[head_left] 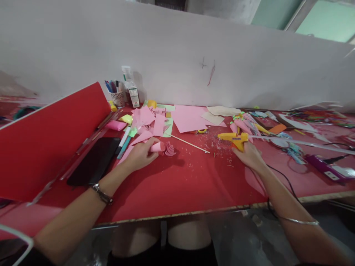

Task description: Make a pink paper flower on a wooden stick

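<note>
Between the fingers of my left hand (142,153) is a rolled pink paper piece (158,146), its curled, fringed end (169,149) pointing right. My right hand (249,157) is wrapped around the handle of a yellow glue gun (233,138), whose nozzle points left. A long clear glue stick (294,141) runs out of the gun's back toward the right. On the red table (177,184) between my hands lies a thin wooden stick (191,144) with a small whitish blob at its near end. Glue strings and scraps (222,147) are scattered below the nozzle.
Pink paper sheets (187,117) lie at the back. A black phone (95,161) and markers (123,142) are by my left arm, beside a red standing panel (58,140). A bottle (131,90) and a pen cup (117,98) stand behind. At right sits a purple power strip (325,168).
</note>
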{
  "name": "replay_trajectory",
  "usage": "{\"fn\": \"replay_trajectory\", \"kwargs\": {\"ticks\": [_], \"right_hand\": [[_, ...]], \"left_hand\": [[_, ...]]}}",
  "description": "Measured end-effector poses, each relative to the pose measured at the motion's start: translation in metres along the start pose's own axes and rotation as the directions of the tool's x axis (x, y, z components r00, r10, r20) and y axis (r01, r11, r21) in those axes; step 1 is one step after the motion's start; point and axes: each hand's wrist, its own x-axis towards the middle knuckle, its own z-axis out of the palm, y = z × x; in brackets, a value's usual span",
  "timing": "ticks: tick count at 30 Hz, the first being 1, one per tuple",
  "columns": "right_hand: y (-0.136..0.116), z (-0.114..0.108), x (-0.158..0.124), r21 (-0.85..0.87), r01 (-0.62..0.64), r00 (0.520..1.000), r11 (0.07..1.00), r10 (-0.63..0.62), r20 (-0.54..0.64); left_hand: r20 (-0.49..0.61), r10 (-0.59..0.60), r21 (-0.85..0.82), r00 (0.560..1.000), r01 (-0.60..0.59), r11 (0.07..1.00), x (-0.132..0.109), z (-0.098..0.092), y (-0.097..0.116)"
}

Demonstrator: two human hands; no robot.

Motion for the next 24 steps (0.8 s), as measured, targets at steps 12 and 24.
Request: {"fn": "replay_trajectory", "kwargs": {"ticks": [12, 24], "right_hand": [[-0.047, -0.051, -0.050, 0.032, 0.522, 0.842, 0.852, -0.521, 0.138], [-0.155, -0.036, -0.008, 0.398, 0.814, 0.370, 0.424, -0.905, 0.209]], "left_hand": [[-0.136, -0.162, 0.029, 0.977, 0.168, 0.985, 0.004, 0.005, -0.004], [-0.210, -0.274, 0.055, 0.939, 0.291, 0.955, 0.006, 0.002, -0.007]]}}
